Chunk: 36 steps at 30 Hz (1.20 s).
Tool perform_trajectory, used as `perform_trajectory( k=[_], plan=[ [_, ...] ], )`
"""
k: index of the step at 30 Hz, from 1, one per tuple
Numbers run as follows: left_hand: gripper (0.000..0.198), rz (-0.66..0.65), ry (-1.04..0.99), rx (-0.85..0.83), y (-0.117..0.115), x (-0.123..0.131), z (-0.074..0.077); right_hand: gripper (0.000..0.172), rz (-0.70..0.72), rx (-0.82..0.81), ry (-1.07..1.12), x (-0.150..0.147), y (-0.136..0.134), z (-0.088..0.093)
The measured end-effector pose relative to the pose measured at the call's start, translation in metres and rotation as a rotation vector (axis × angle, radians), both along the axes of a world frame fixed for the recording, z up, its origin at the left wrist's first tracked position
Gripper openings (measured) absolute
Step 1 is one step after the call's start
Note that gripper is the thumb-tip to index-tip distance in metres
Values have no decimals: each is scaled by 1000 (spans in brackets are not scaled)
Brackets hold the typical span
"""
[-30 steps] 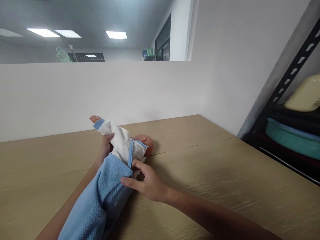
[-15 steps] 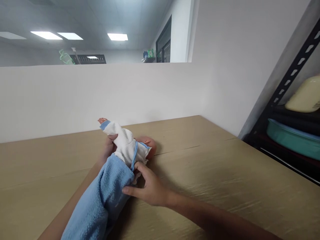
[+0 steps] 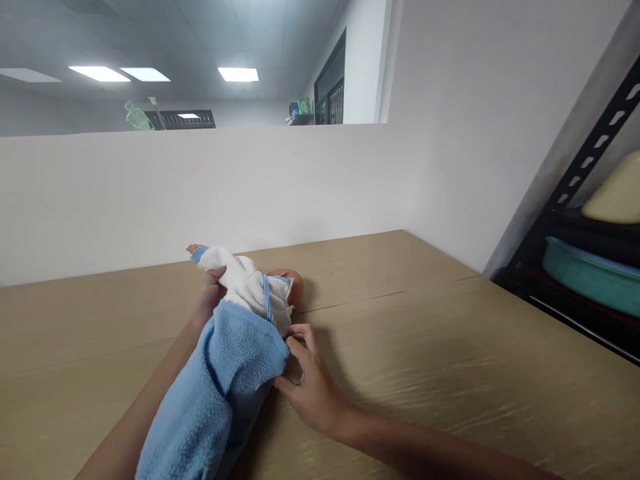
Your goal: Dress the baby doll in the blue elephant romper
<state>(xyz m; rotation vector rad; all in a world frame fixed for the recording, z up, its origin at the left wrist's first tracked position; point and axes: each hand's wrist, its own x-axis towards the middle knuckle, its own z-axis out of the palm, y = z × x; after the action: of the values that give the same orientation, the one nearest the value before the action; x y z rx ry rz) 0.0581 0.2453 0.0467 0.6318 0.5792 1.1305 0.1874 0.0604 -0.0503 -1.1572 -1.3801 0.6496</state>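
Note:
A baby doll (image 3: 245, 277) lies tilted on its side across the wooden tabletop, its head at the far right and the back of it partly covered. It wears a white fleecy top with blue trim, and one small doll hand pokes up at the left. Fuzzy blue pants (image 3: 240, 353) cover its lower body and run toward me. My left hand (image 3: 213, 290) is closed round the doll's raised sleeve from the left, its fingers partly hidden. With bent fingers, my right hand (image 3: 313, 383) pinches the right edge of the pants near the waist.
The wooden tabletop (image 3: 425, 333) meets a low white wall (image 3: 200, 193) at the back. Above this wall an opening shows a lit ceiling. On the right, a black slotted shelf (image 3: 575, 180) holds a teal basin (image 3: 590, 277) and a cream-coloured container (image 3: 617, 193).
My right hand has shifted right, drawing the waist edge of the pants outward with it. The doll's upper body and my left hand have moved slightly left.

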Motion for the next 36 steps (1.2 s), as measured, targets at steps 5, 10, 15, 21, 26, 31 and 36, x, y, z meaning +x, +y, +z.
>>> perform_trajectory(
  k=[5, 10, 15, 21, 26, 31, 36],
  plan=[
    [17, -129, -56, -41, -2, 0, -2, 12, 82, -70, 25, 5, 10, -10],
    [21, -208, -61, -21, -12, -1, -3, 25, 249, -95, -121, 27, 30, -12],
    [27, -250, -47, -9, -17, -1, -1, 21, 333, 29, -358, 43, 43, -10],
    [28, -204, -32, -33, -16, 2, 1, 39, 379, 64, -409, 41, 42, -15],
    [26, -277, -65, -41, -18, 6, -2, 31, 346, 125, -682, 48, 34, 7],
    [22, -242, -66, -19, -18, 8, -2, 17, 151, 112, -574, 47, 8, 67],
    [24, -92, -9, 75, -19, 14, -1, 19, -27, 149, -361, 16, -3, 99]
  ],
)
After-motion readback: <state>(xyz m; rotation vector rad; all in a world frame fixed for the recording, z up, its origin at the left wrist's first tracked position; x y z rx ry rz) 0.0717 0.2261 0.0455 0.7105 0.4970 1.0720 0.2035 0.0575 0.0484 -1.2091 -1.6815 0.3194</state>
